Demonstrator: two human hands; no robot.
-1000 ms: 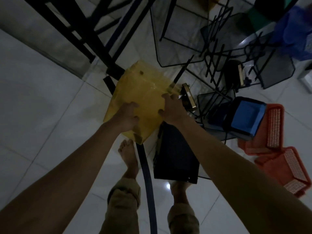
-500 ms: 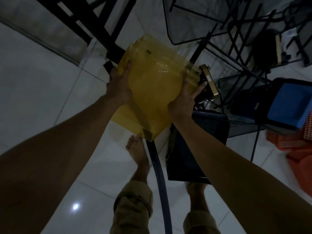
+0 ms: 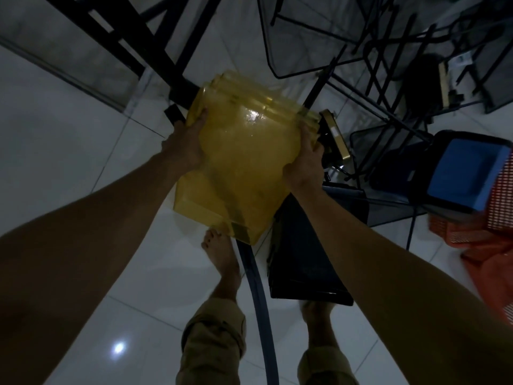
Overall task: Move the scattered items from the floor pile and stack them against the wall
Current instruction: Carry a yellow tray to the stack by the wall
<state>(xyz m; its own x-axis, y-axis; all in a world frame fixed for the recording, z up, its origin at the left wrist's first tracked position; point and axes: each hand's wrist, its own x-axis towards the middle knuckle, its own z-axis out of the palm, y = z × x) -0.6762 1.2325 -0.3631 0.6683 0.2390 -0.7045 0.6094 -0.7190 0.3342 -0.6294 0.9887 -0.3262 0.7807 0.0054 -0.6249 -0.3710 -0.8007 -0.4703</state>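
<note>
A stack of translucent yellow plastic sheets [image 3: 244, 162] is held up in front of me, above the white tiled floor. My left hand [image 3: 186, 143] grips its left edge and my right hand [image 3: 304, 162] grips its right edge. The stack tilts, its near corner hanging above my left foot. Behind it on the floor lies the pile: black wire mesh panels [image 3: 311, 37], a black metal frame [image 3: 130, 37] and a gold-edged dark item [image 3: 334, 137].
A black flat box [image 3: 299, 262] lies by my right foot, and a dark curved bar [image 3: 259, 295] runs between my feet. A blue-lidded bin [image 3: 460, 173] and orange-red baskets [image 3: 488, 240] sit at the right. Bare floor tiles spread out to the left.
Both hands have shifted from the sheets' near edge to their side edges and lifted the stack higher and closer to me.
</note>
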